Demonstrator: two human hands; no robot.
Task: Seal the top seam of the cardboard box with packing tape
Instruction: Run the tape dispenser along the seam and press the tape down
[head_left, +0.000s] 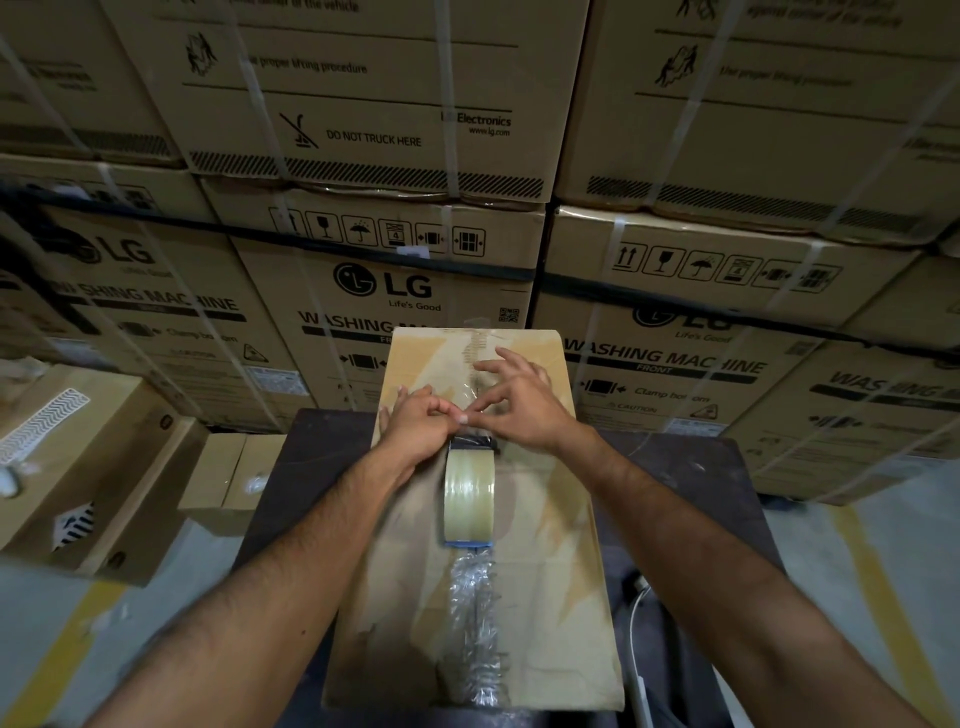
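Observation:
A long cardboard box (550, 582) lies on a dark table, its top seam running away from me. Wrinkled clear tape (475, 623) covers the near part of the seam. A tape dispenser with a roll of tan packing tape (469, 493) stands on the seam at mid-box. Just beyond the roll, my left hand (415, 423) and my right hand (519, 402) meet over the seam. Thumb and forefinger of each pinch the clear tape end at the dispenser's front. The right hand's other fingers are spread.
The dark table (291, 493) carries the box. Stacked washing machine cartons (384, 291) form a wall right behind. A small cardboard box (228, 480) and a larger open carton (88, 467) sit on the floor at left. A white cable (636, 649) hangs at the table's right.

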